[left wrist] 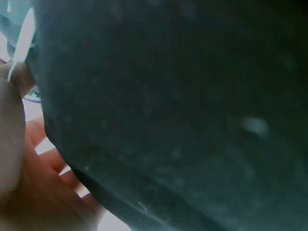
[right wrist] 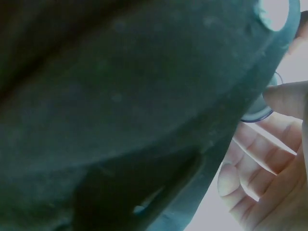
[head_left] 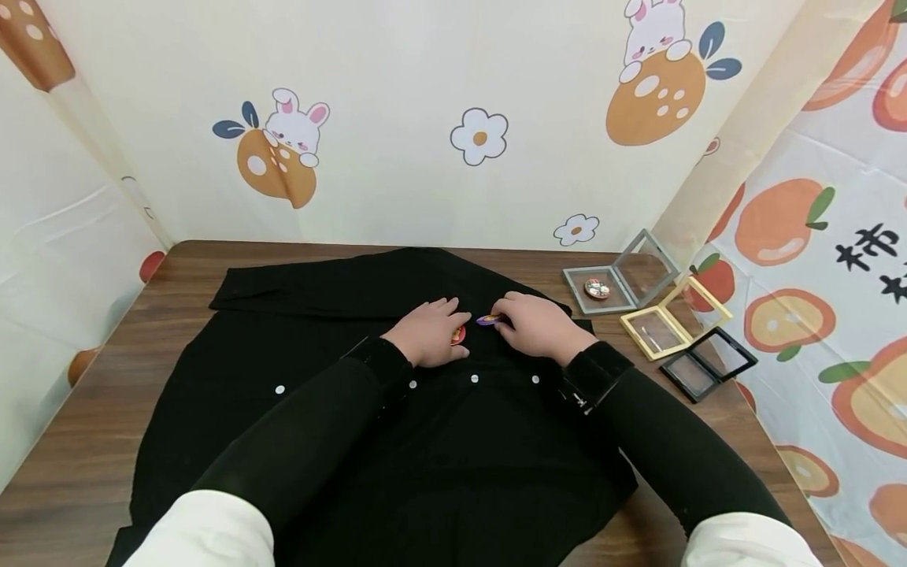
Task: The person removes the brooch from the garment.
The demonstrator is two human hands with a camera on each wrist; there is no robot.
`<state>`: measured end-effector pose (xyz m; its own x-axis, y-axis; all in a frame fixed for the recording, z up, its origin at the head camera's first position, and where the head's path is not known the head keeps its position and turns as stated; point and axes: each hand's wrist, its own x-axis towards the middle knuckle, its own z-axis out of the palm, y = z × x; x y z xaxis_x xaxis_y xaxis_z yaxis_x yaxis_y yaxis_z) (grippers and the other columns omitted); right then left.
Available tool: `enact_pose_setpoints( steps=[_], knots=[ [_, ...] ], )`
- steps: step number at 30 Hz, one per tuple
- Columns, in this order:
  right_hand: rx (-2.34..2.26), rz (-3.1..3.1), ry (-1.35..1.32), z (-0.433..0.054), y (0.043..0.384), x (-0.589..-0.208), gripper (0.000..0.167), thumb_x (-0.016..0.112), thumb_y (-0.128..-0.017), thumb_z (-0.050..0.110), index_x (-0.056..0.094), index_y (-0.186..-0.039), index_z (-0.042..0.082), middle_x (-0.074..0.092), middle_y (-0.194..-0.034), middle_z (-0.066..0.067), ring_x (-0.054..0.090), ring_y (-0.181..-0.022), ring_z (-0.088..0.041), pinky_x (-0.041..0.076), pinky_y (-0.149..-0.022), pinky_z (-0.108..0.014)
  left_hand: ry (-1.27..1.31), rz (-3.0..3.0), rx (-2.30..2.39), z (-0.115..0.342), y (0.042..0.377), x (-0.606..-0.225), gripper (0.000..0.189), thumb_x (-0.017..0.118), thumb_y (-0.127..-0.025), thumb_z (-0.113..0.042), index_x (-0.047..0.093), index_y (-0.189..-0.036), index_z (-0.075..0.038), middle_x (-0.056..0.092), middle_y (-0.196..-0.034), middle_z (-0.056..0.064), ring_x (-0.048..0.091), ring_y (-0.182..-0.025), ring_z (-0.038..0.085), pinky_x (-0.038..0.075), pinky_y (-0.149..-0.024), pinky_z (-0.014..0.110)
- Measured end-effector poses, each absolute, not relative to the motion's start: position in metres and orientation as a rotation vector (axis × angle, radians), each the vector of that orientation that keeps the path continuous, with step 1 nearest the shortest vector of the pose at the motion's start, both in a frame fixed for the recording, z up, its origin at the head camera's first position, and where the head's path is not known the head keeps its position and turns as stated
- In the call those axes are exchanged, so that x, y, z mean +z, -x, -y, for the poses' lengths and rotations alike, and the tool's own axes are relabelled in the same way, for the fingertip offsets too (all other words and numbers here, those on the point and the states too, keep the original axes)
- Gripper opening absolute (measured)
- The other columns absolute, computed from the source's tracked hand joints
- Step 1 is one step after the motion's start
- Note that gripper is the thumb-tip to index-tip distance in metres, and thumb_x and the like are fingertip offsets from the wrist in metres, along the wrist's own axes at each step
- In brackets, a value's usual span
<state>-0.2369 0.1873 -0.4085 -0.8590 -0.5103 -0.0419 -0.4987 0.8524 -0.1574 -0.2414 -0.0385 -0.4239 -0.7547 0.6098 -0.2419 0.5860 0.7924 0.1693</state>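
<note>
A black shirt [head_left: 453, 441] with white buttons [head_left: 475, 379] lies spread on the wooden table. My left hand [head_left: 428, 332] is over its upper middle, with a small round red badge [head_left: 458, 336] between thumb and forefinger. To its right, my right hand [head_left: 537, 327] pinches a round purple-rimmed badge [head_left: 487, 320], tilted nearly edge-on. The right wrist view shows the thumb on that badge [right wrist: 260, 108], the other fingers curled behind. Dark cloth [left wrist: 159, 106] covers most of the left wrist view; part of the left hand [left wrist: 43, 187] shows at its left edge.
On the right stand several opened, hinged cases: a grey one [head_left: 575, 291] with a round badge [head_left: 597, 289] inside, a yellow one [head_left: 641, 339] and a black one [head_left: 683, 378]. A patterned cloth wall [head_left: 397, 197] rises behind the wooden table [head_left: 71, 472].
</note>
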Motion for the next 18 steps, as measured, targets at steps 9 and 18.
enact_pose_setpoints(
  steps=[9, 18],
  knots=[
    [-0.264, -2.944, 0.769, -0.189, 0.243, -0.407, 0.015, 0.062, -0.104, 0.022, 0.071, -0.111, 0.012, 0.063, -0.106, -0.002, 0.062, -0.088, -0.019, 0.053, -0.085, -0.04, -0.907, -2.689, 0.163, 0.037, 0.242, -0.42, 0.071, 0.06, -0.102, -0.051, 0.039, -0.161, -0.017, 0.024, -0.169, 0.013, 0.022, -0.155, 0.029, 0.019, -0.124, 0.044],
    [-0.415, -2.893, 0.711, -0.19, 0.252, -0.402, 0.018, 0.062, -0.105, 0.022, 0.072, -0.111, 0.008, 0.068, -0.105, -0.006, 0.064, -0.094, -0.022, 0.052, -0.089, -0.044, -0.916, -2.705, 0.197, 0.034, 0.244, -0.42, 0.072, 0.063, -0.101, -0.048, 0.038, -0.161, -0.017, 0.027, -0.168, 0.012, 0.027, -0.153, 0.028, 0.023, -0.123, 0.042]
  ],
)
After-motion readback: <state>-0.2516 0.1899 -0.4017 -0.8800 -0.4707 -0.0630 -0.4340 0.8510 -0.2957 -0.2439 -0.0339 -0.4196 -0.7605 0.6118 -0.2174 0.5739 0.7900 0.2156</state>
